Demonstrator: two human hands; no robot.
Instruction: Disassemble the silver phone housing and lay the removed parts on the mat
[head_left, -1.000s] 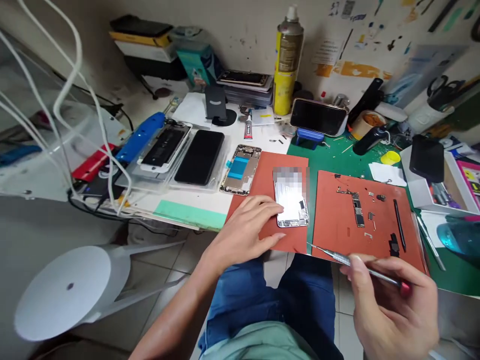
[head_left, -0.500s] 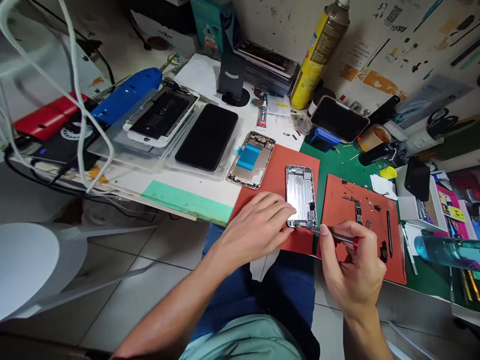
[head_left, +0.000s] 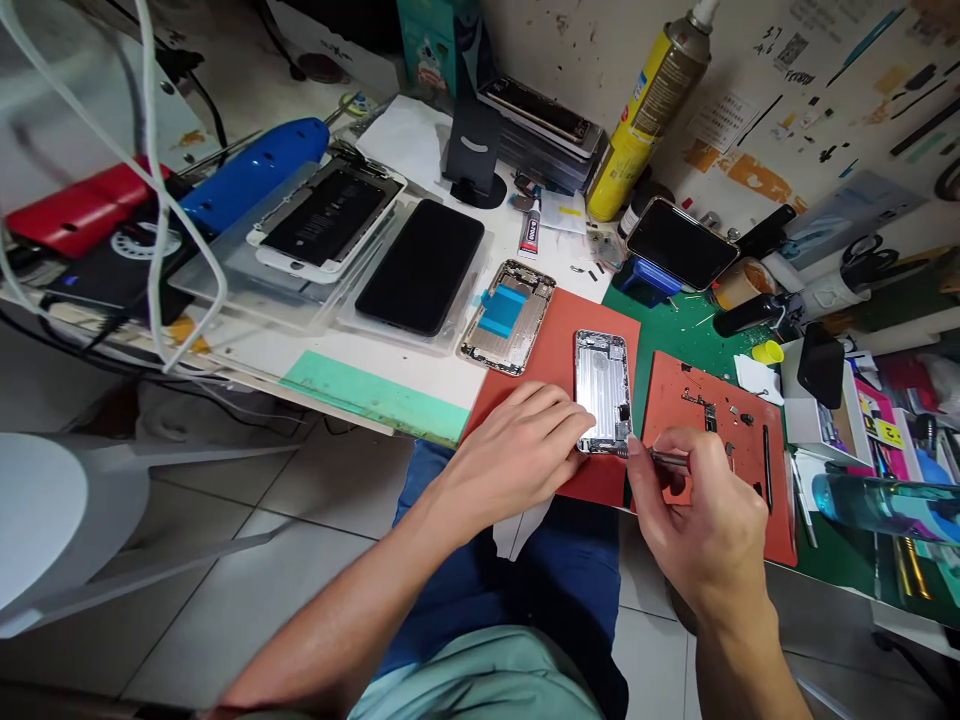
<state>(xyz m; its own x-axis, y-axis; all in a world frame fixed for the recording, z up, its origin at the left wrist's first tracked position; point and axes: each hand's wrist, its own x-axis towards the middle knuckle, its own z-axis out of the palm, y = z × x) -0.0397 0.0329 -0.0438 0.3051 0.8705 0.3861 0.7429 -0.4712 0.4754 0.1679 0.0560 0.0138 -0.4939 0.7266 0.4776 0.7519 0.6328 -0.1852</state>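
Note:
A silver phone housing [head_left: 602,385], stripped inside, lies on the left red mat [head_left: 559,330]. My left hand [head_left: 521,440] grips the housing by its lower left edge, its thumb hidden beneath the other fingers. In my right hand [head_left: 701,500] a thin screwdriver [head_left: 667,458] is pinched, lying almost level, with its tip at the housing's lower right corner. Whether the tip sits in a screw is too small to tell. Up and left of the mat's middle rests a second phone housing [head_left: 508,318] with blue tape across it.
Small parts and a circuit board [head_left: 701,405] lie on the right red mat [head_left: 780,500]. A black-screened phone [head_left: 421,265] and a white screen assembly [head_left: 330,220] sit on plastic trays at left. Behind stand a yellow spray can [head_left: 645,115] and a propped phone [head_left: 682,243].
My right hand has shifted slightly left and its fingers have curled further around the screwdriver. My left hand stays on the housing. The whole view has moved a little.

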